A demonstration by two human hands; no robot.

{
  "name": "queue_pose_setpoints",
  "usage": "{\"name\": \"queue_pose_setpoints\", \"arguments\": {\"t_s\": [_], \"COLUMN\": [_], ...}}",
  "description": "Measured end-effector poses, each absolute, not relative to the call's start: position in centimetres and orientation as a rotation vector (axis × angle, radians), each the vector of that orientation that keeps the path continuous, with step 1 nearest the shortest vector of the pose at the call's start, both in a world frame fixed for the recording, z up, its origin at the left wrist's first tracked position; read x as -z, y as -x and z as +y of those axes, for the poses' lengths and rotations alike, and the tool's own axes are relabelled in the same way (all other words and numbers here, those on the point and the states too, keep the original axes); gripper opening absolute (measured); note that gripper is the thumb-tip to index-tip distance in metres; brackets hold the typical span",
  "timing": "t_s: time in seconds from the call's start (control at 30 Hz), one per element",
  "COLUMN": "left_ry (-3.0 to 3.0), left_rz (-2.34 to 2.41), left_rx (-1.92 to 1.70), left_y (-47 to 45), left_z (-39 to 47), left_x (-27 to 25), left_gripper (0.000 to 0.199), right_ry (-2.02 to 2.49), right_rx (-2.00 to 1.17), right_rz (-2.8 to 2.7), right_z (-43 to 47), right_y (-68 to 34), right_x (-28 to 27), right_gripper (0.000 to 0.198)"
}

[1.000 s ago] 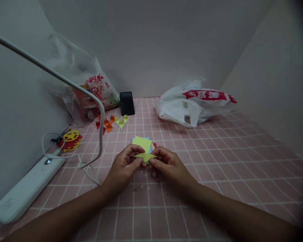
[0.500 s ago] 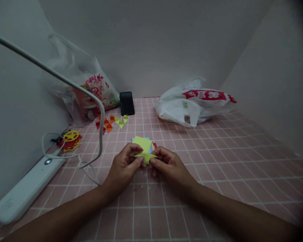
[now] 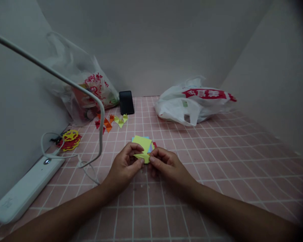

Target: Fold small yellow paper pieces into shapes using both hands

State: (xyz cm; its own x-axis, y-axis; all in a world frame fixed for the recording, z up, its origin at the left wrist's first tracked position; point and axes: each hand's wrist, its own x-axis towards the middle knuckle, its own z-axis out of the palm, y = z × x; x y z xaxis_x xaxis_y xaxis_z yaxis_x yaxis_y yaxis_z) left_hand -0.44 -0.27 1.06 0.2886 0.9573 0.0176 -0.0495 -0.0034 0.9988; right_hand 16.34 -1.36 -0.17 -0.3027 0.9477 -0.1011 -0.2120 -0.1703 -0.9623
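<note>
A small folded piece of yellow paper is pinched between my two hands above the tiled table. My left hand grips its left part, where a pointed tip sticks out over the fingers. On the right edge, the thumb and forefinger of my right hand press the paper together. Just beyond the fingertips lies a stack of square coloured paper, yellow on top with blue, purple and red edges showing. Several folded paper pieces in yellow, orange and red lie farther back to the left.
A white power bank with a cable lies at left, near yellow and red cut-outs. A black phone leans at the back between a clear plastic bag and a white plastic bag.
The right pointed tip of the folded yellow paper no longer sticks out and now lies folded in at my right fingers. Both hands stay nearly in place.
</note>
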Motion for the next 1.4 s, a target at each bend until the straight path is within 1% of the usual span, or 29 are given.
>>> {"name": "queue_pose_setpoints", "arguments": {"t_s": [0.3,0.43,0.5,0.57,0.63,0.67,0.8,1.03,1.17,1.4], "left_ry": [-1.270,-1.280,-1.265,-1.241,-1.238,-1.246,-1.256,-1.321,-1.344,-1.405], "left_rz": [0.912,0.930,0.942,0.950,0.938,0.924,0.896,0.904,0.933,0.962], "left_rx": [-0.989,-0.972,-0.965,-0.944,-0.911,-0.900,-0.881,-0.844,-0.828,-0.828], "left_y": [0.4,0.5,0.4,0.3,0.2,0.1,0.1,0.1,0.1,0.2], "left_z": [-0.4,-0.3,-0.3,-0.4,-0.6,-0.7,-1.1,-1.1,-1.1,-1.1], "left_x": [-1.2,-1.2,-1.2,-1.1,-1.1,-1.1,-1.0,-0.6,-0.6,-0.8], "left_gripper": [0.020,0.017,0.019,0.023,0.026,0.027,0.029,0.031,0.031,0.033], "right_ry": [1.030,1.071,1.121,1.112,1.041,1.008,1.009,0.989,0.916,0.891], "right_rx": [-1.583,-1.519,-1.295,-0.948,-0.656,-0.569,-0.387,-0.064,0.005,-0.039], "right_rz": [-1.182,-1.276,-1.425,-1.633,-1.826,-1.904,-2.068,-2.175,-2.163,-2.151], "right_z": [-1.4,-1.4,-1.4,-1.6,-1.8,-1.9,-2.1,-1.9,-1.8,-1.8], "right_y": [-16.4,-16.5,-16.6,-16.7,-16.7,-16.7,-16.7,-16.6,-16.4,-16.4], "right_x": [-0.1,-0.1,-0.1,-0.3,-0.5,-0.5,-0.8,-0.8,-0.3,-0.2], "right_gripper": [0.025,0.021,0.013,0.006,0.011,0.013,0.012,0.020,0.021,0.020]}}
